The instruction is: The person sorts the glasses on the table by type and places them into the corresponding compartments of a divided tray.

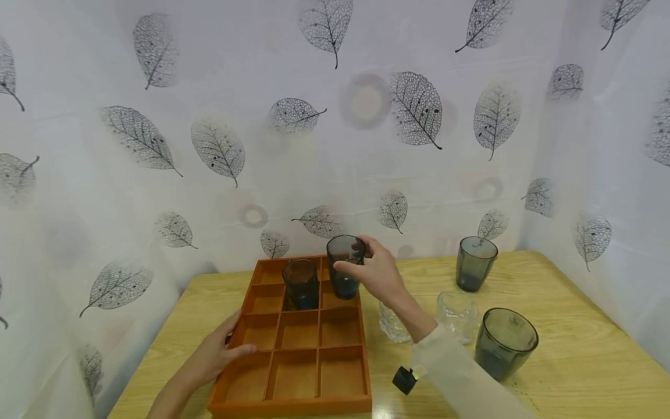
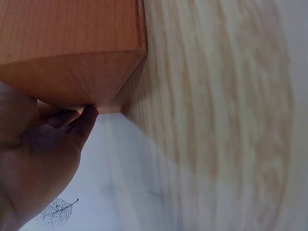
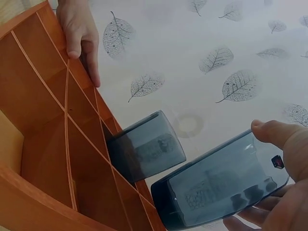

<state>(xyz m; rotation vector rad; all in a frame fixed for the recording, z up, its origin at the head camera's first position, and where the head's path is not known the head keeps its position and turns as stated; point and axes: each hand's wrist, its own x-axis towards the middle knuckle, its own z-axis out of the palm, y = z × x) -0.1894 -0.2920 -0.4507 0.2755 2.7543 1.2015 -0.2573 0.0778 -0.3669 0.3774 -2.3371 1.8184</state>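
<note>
My right hand (image 1: pixel 381 274) grips a dark grey glass tumbler (image 3: pixel 211 185), thumb on one side and fingers round the other. The tumbler is upright, its base close over the right-hand column of a wooden divided box (image 1: pixel 293 405), towards the back. A second grey tumbler (image 1: pixel 300 285) stands in a middle-column compartment, just left of the held one. At the box's left side my left hand (image 1: pixel 211 349) holds the wall, thumb over the rim. Its fingers (image 2: pixel 86 125) lie against the outer face in the left wrist view.
Right of the box stand a clear glass (image 1: pixel 392 326), partly hidden by my right forearm, and another clear glass (image 1: pixel 457 317). Two more grey tumblers, one at the back (image 1: pixel 475 265) and one nearer (image 1: pixel 505 343), stand farther right. A leaf-patterned curtain (image 1: pixel 324 174) hangs behind the table.
</note>
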